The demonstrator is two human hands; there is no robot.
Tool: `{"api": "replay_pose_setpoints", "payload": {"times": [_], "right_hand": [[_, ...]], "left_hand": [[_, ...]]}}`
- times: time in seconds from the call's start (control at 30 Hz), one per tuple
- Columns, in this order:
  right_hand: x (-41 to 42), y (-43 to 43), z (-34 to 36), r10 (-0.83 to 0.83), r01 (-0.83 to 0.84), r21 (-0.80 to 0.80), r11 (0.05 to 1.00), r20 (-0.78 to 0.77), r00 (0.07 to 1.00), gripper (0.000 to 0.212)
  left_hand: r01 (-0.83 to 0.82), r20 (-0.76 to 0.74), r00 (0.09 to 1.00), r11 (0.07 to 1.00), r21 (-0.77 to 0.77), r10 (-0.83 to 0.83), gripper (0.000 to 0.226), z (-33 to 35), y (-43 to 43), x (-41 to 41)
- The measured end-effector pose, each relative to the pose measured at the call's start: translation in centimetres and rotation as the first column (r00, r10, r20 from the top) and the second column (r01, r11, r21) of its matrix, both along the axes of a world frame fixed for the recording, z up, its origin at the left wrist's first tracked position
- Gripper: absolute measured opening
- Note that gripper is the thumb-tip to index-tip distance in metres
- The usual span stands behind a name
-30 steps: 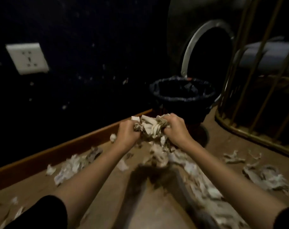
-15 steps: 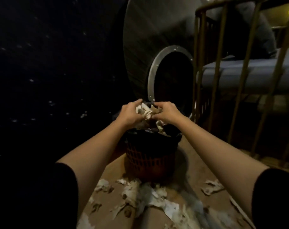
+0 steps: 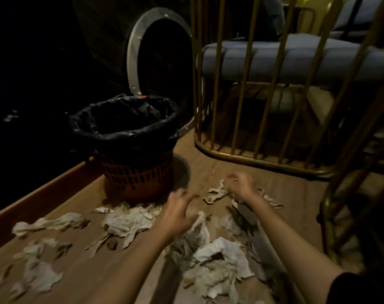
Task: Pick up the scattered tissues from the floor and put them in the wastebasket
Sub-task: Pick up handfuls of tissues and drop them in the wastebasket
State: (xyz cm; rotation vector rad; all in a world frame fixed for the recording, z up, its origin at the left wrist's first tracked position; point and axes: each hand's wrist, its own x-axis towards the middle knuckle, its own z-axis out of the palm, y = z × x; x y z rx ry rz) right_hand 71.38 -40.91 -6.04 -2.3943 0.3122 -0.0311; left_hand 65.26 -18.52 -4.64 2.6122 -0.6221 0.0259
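The wastebasket (image 3: 138, 174) is orange-red lattice plastic lined with a black bag, and it stands on the wooden floor at centre left. Crumpled white tissues (image 3: 129, 222) lie scattered in front of it, with a bigger heap (image 3: 219, 260) between my forearms and more (image 3: 39, 277) at the left. My left hand (image 3: 178, 212) hovers low over the tissues, fingers apart and empty. To the right of the basket, my right hand (image 3: 241, 185) is curled over one tissue (image 3: 215, 194). Motion blur hides whether it grips that tissue.
A brass-coloured barred frame (image 3: 252, 159) holding a blue cushion (image 3: 296, 55) stands close on the right. A round metal-rimmed opening (image 3: 134, 51) is behind the basket. A wooden skirting board (image 3: 39, 194) runs along the dark wall at the left.
Both hands held a tissue bundle, carried it over the wastebasket, and no longer hold it. They have dropped back down to the floor, apart from each other.
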Motion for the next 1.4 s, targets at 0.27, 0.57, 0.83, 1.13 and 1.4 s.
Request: {"api": "replay_pose_setpoints", "payload": {"times": [0.27, 0.57, 0.83, 1.13, 1.4], "right_hand": [[-2.9, -0.8, -6.5, 0.044, -0.094, -0.137, 0.986, -0.329, 0.943, 0.077], [-8.5, 2.3, -10.7, 0.009, 0.033, -0.218, 0.975, 0.190, 0.982, 0.018], [-2.3, 5.1, -4.8, 0.036, -0.052, 0.033, 0.998, 0.364, 0.931, 0.022], [2.2, 6.6, -7.2, 0.135, -0.178, -0.403, 0.898, -0.134, 0.982, 0.039], [-2.1, 6.2, -9.3, 0.184, -0.144, -0.198, 0.970, 0.203, 0.962, 0.029]], "left_hand": [[0.207, -0.458, 0.885, 0.954, 0.218, -0.087, 0.090, -7.4, -4.2, -6.1], [-0.076, -0.165, 0.985, 0.992, -0.105, 0.058, 0.015, -9.6, -1.2, -7.5], [-0.264, 0.104, 0.952, 0.944, -0.198, 0.289, 0.040, -3.8, 3.5, -1.1], [-0.316, -0.314, 0.862, 0.906, 0.282, 0.399, 0.077, -7.4, 6.1, 4.0], [-0.396, -0.076, 0.914, 0.918, 0.033, 0.398, 0.017, -9.2, 3.6, 1.1]]}}
